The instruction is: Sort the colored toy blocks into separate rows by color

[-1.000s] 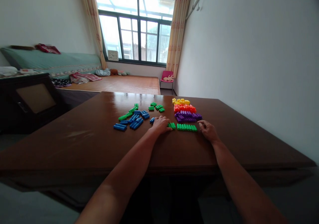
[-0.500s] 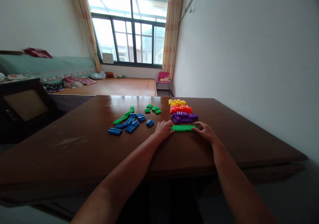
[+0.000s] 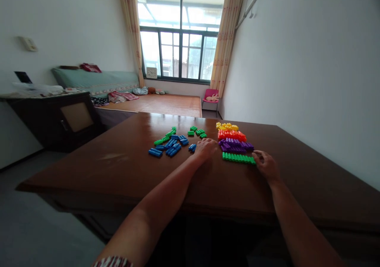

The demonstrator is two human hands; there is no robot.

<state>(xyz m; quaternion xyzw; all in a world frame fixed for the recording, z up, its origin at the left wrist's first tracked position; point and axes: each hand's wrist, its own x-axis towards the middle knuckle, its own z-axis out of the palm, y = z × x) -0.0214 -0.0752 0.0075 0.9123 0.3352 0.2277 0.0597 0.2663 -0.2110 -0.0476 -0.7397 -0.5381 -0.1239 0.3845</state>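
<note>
Brown polished table, green block row, bed beyond, bright window

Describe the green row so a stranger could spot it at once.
On the table, find the right hand. The green row lies by its fingertips, just nearer than the purple pieces; unlike the scattered green pieces, it forms one long straight line.
</note>
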